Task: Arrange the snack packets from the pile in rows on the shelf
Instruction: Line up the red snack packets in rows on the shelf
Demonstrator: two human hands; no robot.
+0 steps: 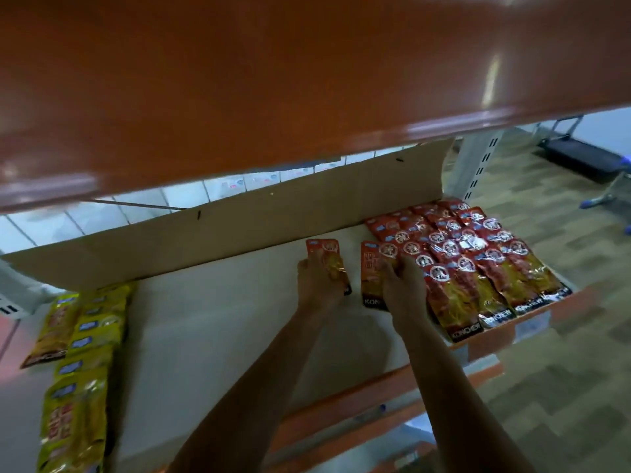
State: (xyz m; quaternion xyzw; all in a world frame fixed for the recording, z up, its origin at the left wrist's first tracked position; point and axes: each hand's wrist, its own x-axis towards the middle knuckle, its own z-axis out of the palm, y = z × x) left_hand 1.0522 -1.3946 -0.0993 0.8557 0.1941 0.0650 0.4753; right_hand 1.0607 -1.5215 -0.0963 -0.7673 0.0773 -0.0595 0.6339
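Left hand (316, 283) has its fingers wrapped round a spare red packet (330, 264), just left of the red rows (471, 264) on the shelf (222, 319). Right hand (404, 290) curls its fingers onto the end packet (370, 276), which touches the rows' left edge. Probably best to square that one against its neighbour, bottom edges level, before laying the spare beside it.
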